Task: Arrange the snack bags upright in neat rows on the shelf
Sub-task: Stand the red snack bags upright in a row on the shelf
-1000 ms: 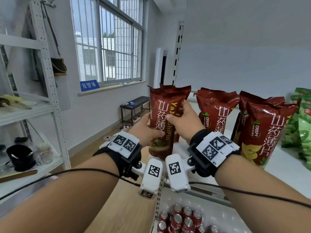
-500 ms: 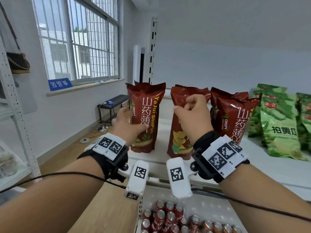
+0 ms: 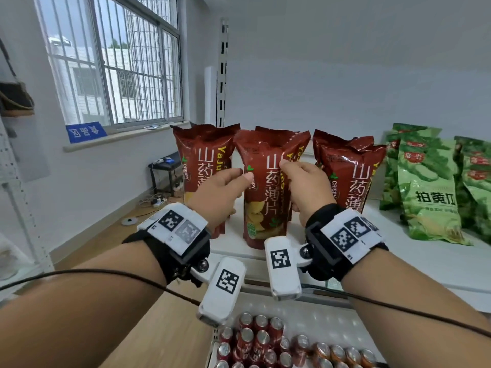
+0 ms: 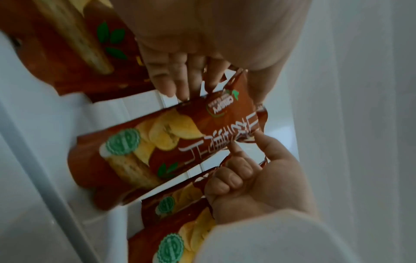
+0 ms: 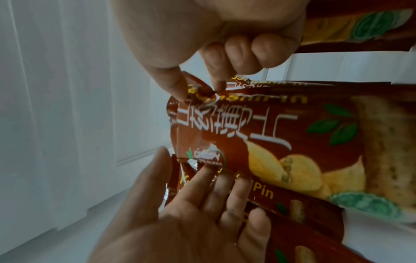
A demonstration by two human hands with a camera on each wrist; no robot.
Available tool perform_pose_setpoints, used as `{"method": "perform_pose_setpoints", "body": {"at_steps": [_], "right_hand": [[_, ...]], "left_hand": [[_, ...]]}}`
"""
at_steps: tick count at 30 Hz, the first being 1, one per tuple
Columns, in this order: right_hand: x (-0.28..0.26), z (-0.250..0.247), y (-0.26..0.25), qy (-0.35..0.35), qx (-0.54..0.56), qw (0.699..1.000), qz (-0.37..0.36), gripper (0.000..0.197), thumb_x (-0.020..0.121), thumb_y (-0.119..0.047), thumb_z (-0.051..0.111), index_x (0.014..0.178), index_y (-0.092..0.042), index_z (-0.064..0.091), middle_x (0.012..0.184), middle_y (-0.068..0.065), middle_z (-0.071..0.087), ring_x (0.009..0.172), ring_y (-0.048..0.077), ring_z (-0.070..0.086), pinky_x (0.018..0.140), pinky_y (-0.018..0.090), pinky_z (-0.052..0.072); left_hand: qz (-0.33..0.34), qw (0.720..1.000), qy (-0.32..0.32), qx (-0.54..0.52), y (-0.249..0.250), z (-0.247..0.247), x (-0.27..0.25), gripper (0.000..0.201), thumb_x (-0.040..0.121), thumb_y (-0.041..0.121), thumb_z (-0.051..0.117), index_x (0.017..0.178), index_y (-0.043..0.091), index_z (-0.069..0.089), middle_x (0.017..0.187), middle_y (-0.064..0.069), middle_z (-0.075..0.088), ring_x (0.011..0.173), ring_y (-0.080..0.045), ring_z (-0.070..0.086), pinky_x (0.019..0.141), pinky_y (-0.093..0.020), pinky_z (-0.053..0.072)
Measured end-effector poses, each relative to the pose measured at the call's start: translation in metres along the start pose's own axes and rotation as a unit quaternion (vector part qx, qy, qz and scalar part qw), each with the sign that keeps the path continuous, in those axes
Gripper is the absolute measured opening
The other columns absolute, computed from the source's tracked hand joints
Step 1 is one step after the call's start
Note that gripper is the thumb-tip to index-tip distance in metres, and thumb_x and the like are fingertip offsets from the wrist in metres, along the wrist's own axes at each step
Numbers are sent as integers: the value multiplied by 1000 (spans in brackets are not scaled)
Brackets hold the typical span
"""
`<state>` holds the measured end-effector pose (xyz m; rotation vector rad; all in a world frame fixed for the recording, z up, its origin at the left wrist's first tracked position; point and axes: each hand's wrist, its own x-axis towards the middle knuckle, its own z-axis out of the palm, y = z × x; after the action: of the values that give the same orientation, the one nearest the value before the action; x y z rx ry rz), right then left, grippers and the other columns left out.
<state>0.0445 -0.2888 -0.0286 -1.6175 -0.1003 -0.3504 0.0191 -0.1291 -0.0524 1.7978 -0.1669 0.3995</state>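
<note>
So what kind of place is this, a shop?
Probably a mock shop set up in a plain room: a white retail shelf holds upright red yam crisp bags and green cucumber snack bags, with red drink cans on the shelf below.

Red snack bags (image 3: 265, 187) stand crowded along the shelf's front left. Bare shelf (image 3: 414, 261) lies open before the green bags (image 3: 425, 187), right.
</note>
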Motion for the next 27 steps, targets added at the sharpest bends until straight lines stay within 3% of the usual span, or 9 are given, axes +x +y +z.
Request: {"method": "perform_pose_setpoints", "body": {"at_steps": [4,6,9,11,15,18,20,23,27], "right_hand": [[7,-14,2,-17,11,1000,-16,23,79,-46,61,80,-22,61,61,-12,48,54,7,41,52,25,29],[10,-19,0,-38,32,998,-30,27,81,-45,61,83,-19,58,62,-11,49,52,5,41,51,24,30],[12,-22,-5,-101,50,992,-48,36,80,-49,60,105,-23,58,79,-9,62,55,1,50,47,18,34],[13,-26,-8,-118,58,989,-67,18,85,-45,57,93,-29,61,67,-15,61,46,-2,49,43,15,33],[13,-33,-12,-128,70,987,-65,23,89,-45,54,74,-27,56,44,-18,49,47,1,45,49,21,33],[5,-32,-9,-206,72,974,-67,34,81,-49,63,102,-23,61,85,-6,70,74,9,66,68,30,55],[-3,-31,-4,-233,66,966,-91,45,72,-42,71,112,-24,60,102,10,68,93,24,68,82,40,56],[-8,-29,0,-226,66,966,-111,18,78,-27,73,93,-26,65,82,-7,70,85,20,69,76,37,57],[-13,-25,0,-215,142,962,-92,9,83,-16,69,86,-24,67,86,-5,74,82,14,71,72,31,57]], "left_hand": [[11,998,-2,-64,9,22,4,48,88,55,50,131,36,49,118,13,64,102,-4,61,89,-31,47],[6,992,24,-124,16,28,8,55,85,56,52,136,37,45,120,10,65,106,-8,63,94,-35,46],[0,984,58,-167,27,32,13,32,83,52,54,109,39,65,108,9,72,96,-10,69,84,-37,50],[-9,975,83,-204,35,34,15,20,90,39,53,87,33,72,98,4,75,86,-11,71,76,-36,51],[-9,953,122,-278,41,35,15,18,93,26,54,103,15,65,98,-12,74,87,-27,72,76,-41,57],[10,954,133,-270,45,33,10,19,95,29,50,98,17,66,93,-9,75,86,-25,72,75,-38,57],[9,949,143,-281,47,31,5,23,96,29,49,101,16,66,96,-11,74,90,-27,71,83,-44,56],[1,944,147,-297,49,30,-10,26,96,28,50,111,11,63,103,-15,72,96,-31,69,86,-47,55],[-11,972,41,-231,39,27,-40,31,80,21,62,112,19,60,91,2,75,80,-11,72,64,-27,56]]}}
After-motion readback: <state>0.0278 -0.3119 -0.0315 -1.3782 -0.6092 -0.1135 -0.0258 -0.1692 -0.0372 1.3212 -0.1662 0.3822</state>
